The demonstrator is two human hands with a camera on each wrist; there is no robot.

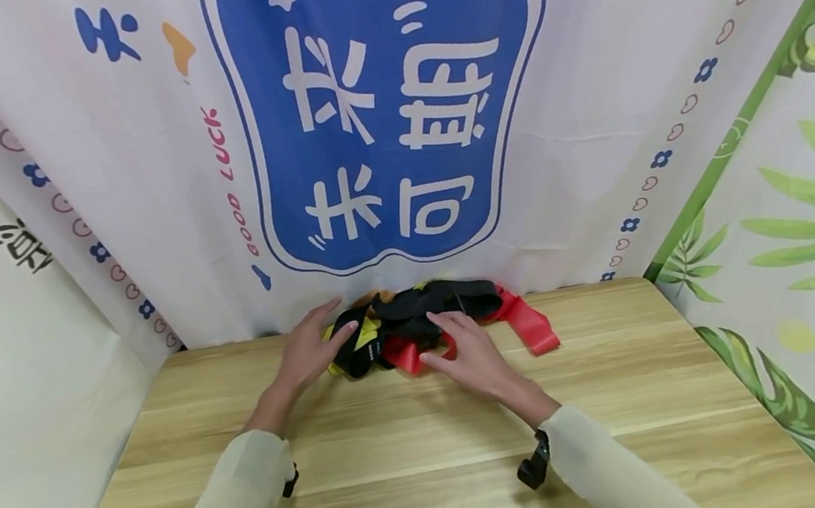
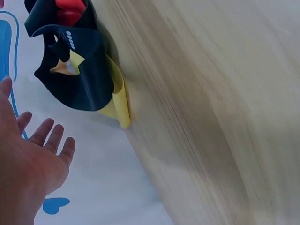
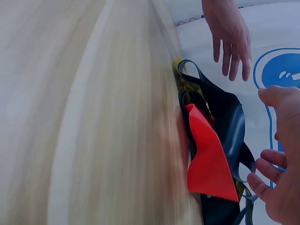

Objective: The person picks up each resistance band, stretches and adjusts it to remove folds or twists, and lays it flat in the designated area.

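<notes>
Bands (image 1: 457,292) run sideways, red end (image 1: 534,328) pointing right, left hand (image 1: 307,351) and right hand (image 1: 474,357) spread.

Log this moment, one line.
red, black, yellow bands: heaped on table, back edge | left hand: empty, beside bands | right hand: empty, near bands

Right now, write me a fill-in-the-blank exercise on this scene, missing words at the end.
In the head view, the strip at the right end of the pile of bands is coloured ____.
Of the left hand and right hand, the one nearer that strip is the ____.
The printed cloth behind the pile bears the English words "GOOD ____".

Missing words: red; right; LUCK.
</notes>
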